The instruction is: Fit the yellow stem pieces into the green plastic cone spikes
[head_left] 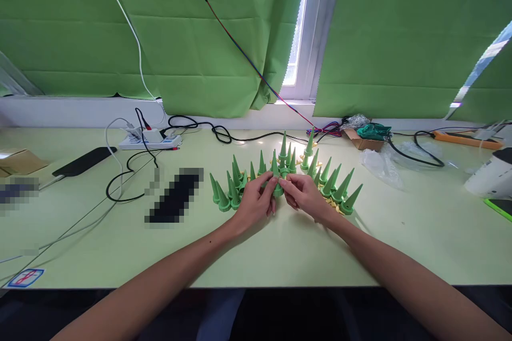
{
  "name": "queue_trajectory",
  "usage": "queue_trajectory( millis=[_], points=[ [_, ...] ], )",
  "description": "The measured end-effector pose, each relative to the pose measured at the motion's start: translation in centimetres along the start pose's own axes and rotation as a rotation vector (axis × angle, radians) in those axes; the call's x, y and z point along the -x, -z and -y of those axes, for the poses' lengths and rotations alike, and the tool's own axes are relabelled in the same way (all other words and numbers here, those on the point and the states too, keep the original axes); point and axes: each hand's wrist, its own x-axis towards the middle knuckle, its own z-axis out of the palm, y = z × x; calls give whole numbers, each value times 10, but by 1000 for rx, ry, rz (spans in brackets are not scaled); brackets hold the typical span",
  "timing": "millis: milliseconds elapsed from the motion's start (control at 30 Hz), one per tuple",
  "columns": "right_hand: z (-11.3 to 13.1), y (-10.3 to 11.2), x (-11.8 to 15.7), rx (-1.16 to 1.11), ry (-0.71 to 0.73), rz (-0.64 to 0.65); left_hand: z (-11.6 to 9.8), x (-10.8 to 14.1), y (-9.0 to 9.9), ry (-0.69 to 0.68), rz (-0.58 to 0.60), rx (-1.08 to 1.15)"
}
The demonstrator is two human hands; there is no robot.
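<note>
Several green cones with round bases stand in clusters on the pale green table, some to the left and some to the right of my hands. One green cone piece is held between my two hands. My left hand pinches it from the left side. From the right, the fingertips of my right hand are closed against the same piece. Small yellow pieces lie among the cones on the right. Whatever is between my right fingertips is too small to tell.
At the back left is a white power strip with black and white cables. A black flat object lies left. A small cardboard box, plastic bags and an orange strip are at the back right. A white device stands far right.
</note>
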Motion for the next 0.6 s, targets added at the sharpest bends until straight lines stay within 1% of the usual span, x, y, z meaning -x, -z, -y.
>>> queue_trajectory(
  millis=[200, 400, 600],
  points=[
    [-4, 0, 0, 220, 81, -43, 2, -1, 0, 23, -9, 35],
    [-9, 2, 0, 360, 146, -72, 2, -1, 0, 39, -3, 23],
    [-10, 2, 0, 522, 262, -120, 5, -2, 1, 31, -9, 29]
  ],
)
